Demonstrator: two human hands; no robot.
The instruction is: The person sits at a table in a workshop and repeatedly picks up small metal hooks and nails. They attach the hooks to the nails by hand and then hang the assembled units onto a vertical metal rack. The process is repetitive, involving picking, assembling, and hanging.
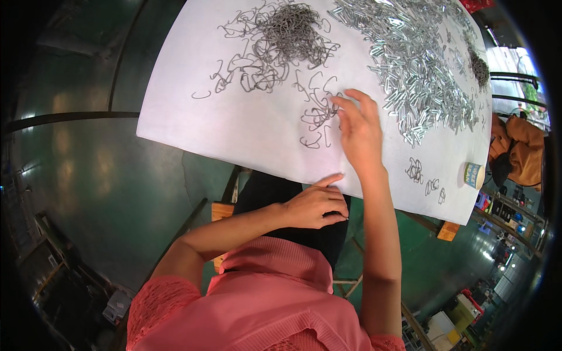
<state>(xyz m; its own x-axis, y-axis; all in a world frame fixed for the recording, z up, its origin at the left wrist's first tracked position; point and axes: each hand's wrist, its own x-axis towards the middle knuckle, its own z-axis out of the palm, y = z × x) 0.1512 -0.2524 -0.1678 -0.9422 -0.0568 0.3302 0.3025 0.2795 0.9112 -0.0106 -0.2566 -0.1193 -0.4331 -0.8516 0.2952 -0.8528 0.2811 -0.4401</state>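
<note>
Bent wire hooks (316, 114) in a loose cluster on the white desk (193, 128), just by the fingertips of the right hand (360, 134). Probably very light, stiff, hardly fragile; likely smooth and apt to snag on neighbours. Best pinched by the straight part of an outlying hook, between thumb and forefinger, clear of the crossing curves. In looks: thin, dull grey, rounded at the bend, lying at all angles. Farther off, a denser tangled heap (293, 29) of the same; to the right, a bright spread of small silver metal pieces (410, 76). Hands apart from each other. Right: thumb and fingers curled at the cluster's edge; impossible to say whether pinched on a hook. Left hand (319, 206): by the near edge, fingers loosely spread, apparently empty.
</note>
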